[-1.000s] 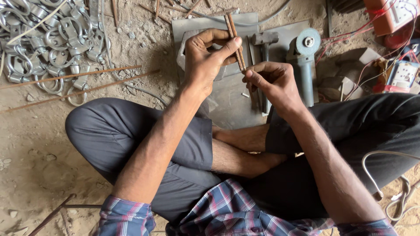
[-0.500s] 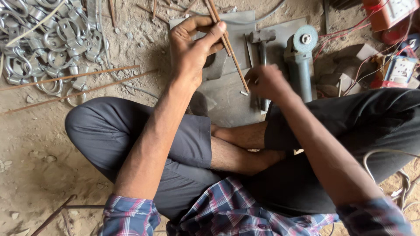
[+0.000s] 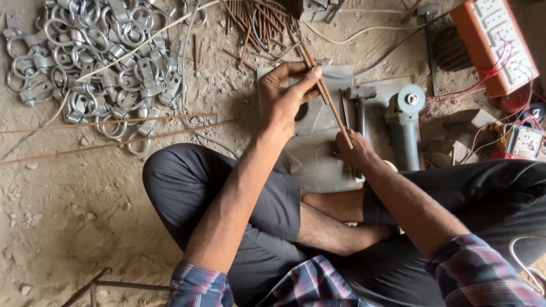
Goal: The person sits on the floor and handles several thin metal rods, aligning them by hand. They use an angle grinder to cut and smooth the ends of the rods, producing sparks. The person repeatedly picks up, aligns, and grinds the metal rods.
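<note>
Seated worker seen from above, legs crossed on a dirt floor (image 3: 68, 227). The left hand (image 3: 284, 94) is raised over a grey metal plate (image 3: 318, 153), its fingers and thumb pressed together around a thin rust-brown rod (image 3: 324, 91) near the rod's middle. The rod slants from upper left to lower right; its lower end meets the right hand (image 3: 352, 152), which rests low on the plate with fingers curled; whether it pinches the rod tip cannot be told. Just beyond the right hand lie a hammer (image 3: 359, 99) and an angle grinder (image 3: 405, 122), side by side. A bundle of similar rods (image 3: 259, 20) lies at the top, a heap of grey metal rings and clamps (image 3: 91, 57) at upper left, and an orange power strip (image 3: 495, 42) at upper right.
</note>
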